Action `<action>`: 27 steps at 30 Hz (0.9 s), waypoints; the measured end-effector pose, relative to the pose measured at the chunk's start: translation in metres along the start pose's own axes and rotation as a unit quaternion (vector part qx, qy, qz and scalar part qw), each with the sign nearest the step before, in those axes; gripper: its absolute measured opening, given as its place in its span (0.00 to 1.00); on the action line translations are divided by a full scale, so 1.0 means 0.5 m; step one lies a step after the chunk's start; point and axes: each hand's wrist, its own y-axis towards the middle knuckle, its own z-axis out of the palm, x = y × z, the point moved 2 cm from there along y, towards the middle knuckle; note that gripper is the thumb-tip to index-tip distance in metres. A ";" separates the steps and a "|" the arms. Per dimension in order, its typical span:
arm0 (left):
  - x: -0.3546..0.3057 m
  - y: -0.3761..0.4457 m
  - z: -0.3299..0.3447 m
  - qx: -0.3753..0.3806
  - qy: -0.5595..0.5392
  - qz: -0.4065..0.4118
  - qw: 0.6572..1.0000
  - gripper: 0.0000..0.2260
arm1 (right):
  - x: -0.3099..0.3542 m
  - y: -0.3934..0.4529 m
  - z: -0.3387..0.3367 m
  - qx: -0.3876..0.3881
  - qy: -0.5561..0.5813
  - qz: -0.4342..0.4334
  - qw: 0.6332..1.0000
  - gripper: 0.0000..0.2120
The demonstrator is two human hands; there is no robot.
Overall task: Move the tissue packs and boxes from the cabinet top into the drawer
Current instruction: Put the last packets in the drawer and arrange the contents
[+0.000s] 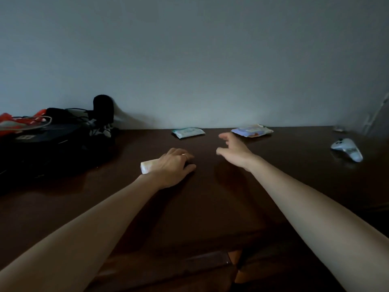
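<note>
On the dark brown cabinet top (210, 197), my left hand (172, 165) lies over a small white tissue pack (146, 167) and its fingers curl round it; only the pack's left end shows. My right hand (233, 151) hovers open with spread fingers above the cabinet top, holding nothing. A teal tissue pack (188, 132) lies flat near the wall, ahead of both hands. A blue-and-white tissue pack (251, 130) lies by the wall just beyond my right hand's fingertips. The drawer front (168, 268) shows dimly below the cabinet's front edge.
A black bag (52, 144) with cables, a dark microphone-like object (103, 108) and a red-and-white item (12, 121) fills the left of the top. A pale game controller (347, 151) lies at the right, a small object (339, 129) behind it. The wall closes the back.
</note>
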 end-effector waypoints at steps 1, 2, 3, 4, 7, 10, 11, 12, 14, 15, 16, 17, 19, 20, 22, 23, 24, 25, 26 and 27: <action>0.018 0.012 -0.003 -0.020 -0.019 -0.017 0.999 0.21 | -0.005 0.024 0.011 0.011 -0.037 -0.001 0.999 0.30; 0.036 0.021 -0.008 -0.053 -0.034 -0.033 0.997 0.20 | -0.006 0.050 0.024 0.020 -0.066 -0.009 0.998 0.29; 0.052 0.027 -0.016 -0.104 -0.030 -0.049 0.993 0.19 | -0.002 0.077 0.036 0.028 -0.088 -0.020 0.996 0.28; 0.070 0.029 -0.024 -0.165 0.004 -0.068 0.984 0.20 | 0.007 0.103 0.050 0.033 -0.110 -0.033 0.993 0.27; 0.127 0.030 -0.028 -0.187 0.104 -0.162 0.963 0.27 | 0.047 0.182 0.094 0.043 -0.188 -0.067 0.979 0.29; 0.175 0.047 -0.005 -0.069 0.039 -0.255 0.964 0.34 | 0.077 0.250 0.159 0.062 -0.231 -0.057 0.969 0.35; 0.180 0.057 0.000 -0.065 0.035 -0.252 0.965 0.33 | 0.083 0.268 0.180 0.064 -0.246 -0.051 0.966 0.37; 0.184 0.067 0.003 -0.068 0.042 -0.246 0.966 0.32 | 0.088 0.282 0.196 0.054 -0.263 -0.050 0.962 0.39; 0.184 0.090 0.006 -0.073 0.061 -0.240 0.966 0.31 | 0.099 0.297 0.208 0.001 -0.302 -0.054 0.952 0.35; 0.184 0.099 0.008 -0.068 0.066 -0.238 0.967 0.31 | 0.105 0.301 0.205 -0.021 -0.336 -0.067 0.939 0.29; 0.184 0.109 0.010 -0.063 0.072 -0.235 0.967 0.31 | 0.110 0.307 0.198 -0.037 -0.375 -0.092 0.922 0.23; 0.184 0.120 0.012 -0.060 0.077 -0.233 0.968 0.31 | 0.115 0.310 0.187 -0.049 -0.411 -0.120 0.902 0.17; 0.185 0.137 0.015 -0.053 0.084 -0.230 0.968 0.32 | 0.110 0.312 0.155 -0.083 -0.443 -0.161 0.878 0.11; 0.186 0.145 0.016 -0.052 0.086 -0.227 0.969 0.32 | 0.100 0.313 0.131 -0.115 -0.446 -0.172 0.871 0.09; 0.186 0.159 0.023 -0.052 0.089 -0.225 0.969 0.32 | 0.074 0.309 0.063 -0.201 -0.425 -0.166 0.867 0.09; 0.184 0.167 0.026 -0.053 0.088 -0.228 0.968 0.32 | 0.059 0.306 0.020 -0.249 -0.410 -0.156 0.864 0.08; 0.177 0.175 0.028 -0.050 0.087 -0.233 0.967 0.33 | 0.040 0.304 -0.025 -0.290 -0.403 -0.142 0.857 0.09; 0.166 0.184 0.031 -0.045 0.086 -0.236 0.967 0.34 | 0.016 0.305 -0.067 -0.297 -0.408 -0.110 0.856 0.10; 0.151 0.194 0.036 -0.043 0.083 -0.233 0.968 0.35 | -0.014 0.310 -0.100 -0.269 -0.425 -0.059 0.863 0.14; 0.133 0.207 0.041 -0.042 0.078 -0.227 0.970 0.35 | -0.050 0.315 -0.121 -0.226 -0.436 0.005 0.871 0.21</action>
